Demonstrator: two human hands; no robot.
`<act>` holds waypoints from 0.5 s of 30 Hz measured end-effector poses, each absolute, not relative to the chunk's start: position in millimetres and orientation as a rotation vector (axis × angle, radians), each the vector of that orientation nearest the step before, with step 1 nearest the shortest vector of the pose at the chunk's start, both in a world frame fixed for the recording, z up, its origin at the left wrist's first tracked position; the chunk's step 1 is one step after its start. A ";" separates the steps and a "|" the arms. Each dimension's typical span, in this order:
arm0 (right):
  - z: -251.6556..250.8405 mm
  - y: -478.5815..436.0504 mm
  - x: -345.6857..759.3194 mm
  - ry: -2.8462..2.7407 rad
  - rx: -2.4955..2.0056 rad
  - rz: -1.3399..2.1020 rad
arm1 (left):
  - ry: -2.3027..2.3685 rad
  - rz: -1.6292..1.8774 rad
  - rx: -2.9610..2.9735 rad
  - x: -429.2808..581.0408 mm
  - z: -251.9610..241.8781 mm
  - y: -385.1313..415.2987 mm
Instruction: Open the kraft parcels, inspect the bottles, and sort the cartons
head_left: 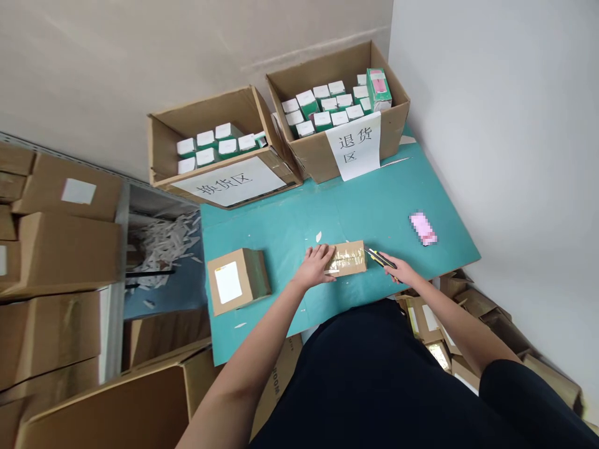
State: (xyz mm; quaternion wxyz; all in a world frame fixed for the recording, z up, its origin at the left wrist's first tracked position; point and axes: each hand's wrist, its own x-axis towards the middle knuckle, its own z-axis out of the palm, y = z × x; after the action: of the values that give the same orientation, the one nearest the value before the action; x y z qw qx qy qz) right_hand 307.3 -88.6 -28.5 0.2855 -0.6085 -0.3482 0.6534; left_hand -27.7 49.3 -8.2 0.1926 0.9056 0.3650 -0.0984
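The left hand [321, 265] lies flat on a taped cardboard parcel [346, 259], pinning it steady on the teal tabletop [281, 231], while the right hand [397, 269] clamps a yellow utility knife [380, 258], its tip apparently at the parcel's edge.

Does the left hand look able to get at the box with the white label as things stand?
Probably yes. The left hand rests on the taped parcel, and the box sits close by on its side of the teal board. Nothing appears to stand between them, so the way looks free.
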 end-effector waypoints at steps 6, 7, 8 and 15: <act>-29.6 -100.1 292.2 -0.900 -1.653 1.750 | 1.037 -0.288 2.545 -25.8 -8.0 48.1; -28.8 -100.3 292.7 -0.915 -1.653 1.760 | 1.041 -0.281 2.540 -25.8 -8.2 48.2; -27.7 -100.4 293.8 -0.932 -1.651 1.768 | 1.045 -0.272 2.534 -26.0 -8.4 48.3; -17.4 -104.6 300.7 -0.974 -1.655 1.806 | 1.020 -0.298 2.558 -27.9 -9.1 47.7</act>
State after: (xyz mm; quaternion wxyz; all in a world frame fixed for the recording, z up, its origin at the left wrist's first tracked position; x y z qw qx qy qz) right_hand 300.7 -104.6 -17.4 0.2501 -0.6078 -0.3577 0.6634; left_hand -27.9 47.7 -9.1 0.1847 0.9077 0.3617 -0.1059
